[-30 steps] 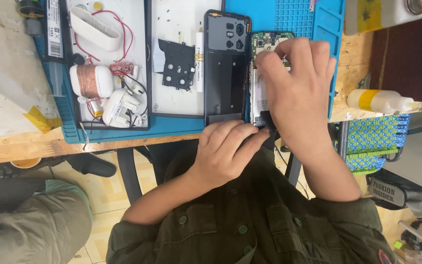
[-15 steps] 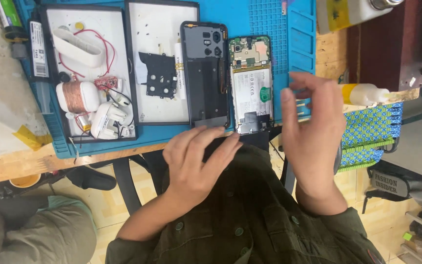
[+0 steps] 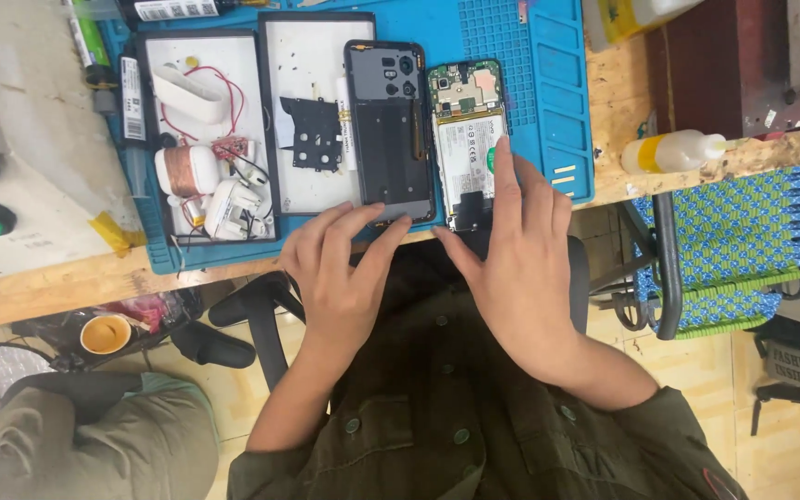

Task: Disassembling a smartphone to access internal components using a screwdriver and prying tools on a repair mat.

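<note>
Right at the centre of the frame, the left hand [image 3: 340,268] lies palm down with its fingers spread loosely, the fingertips [image 3: 391,225] resting at the lower edge of the dark back cover [image 3: 388,130], which lies flat on the blue work mat [image 3: 548,93]. Just to the right of it, the right hand [image 3: 520,264] is also open and flat, fingers together rather than pinching; its longest finger lies up along the right side of the opened phone [image 3: 468,139], touching it beside the pale battery, while the thumb sits at the phone's lower end. Neither hand grips anything. The opened phone shows a green circuit board at its top and lies side by side with the back cover, the two nearly touching. Left of them, in the upper middle, a white tray [image 3: 312,111] holds a black bracket. Further left another tray [image 3: 201,139] holds white parts, a copper coil and red wire. A squeeze bottle [image 3: 673,151] with yellow contents lies on the wooden bench [image 3: 67,287] at the right edge.
</note>
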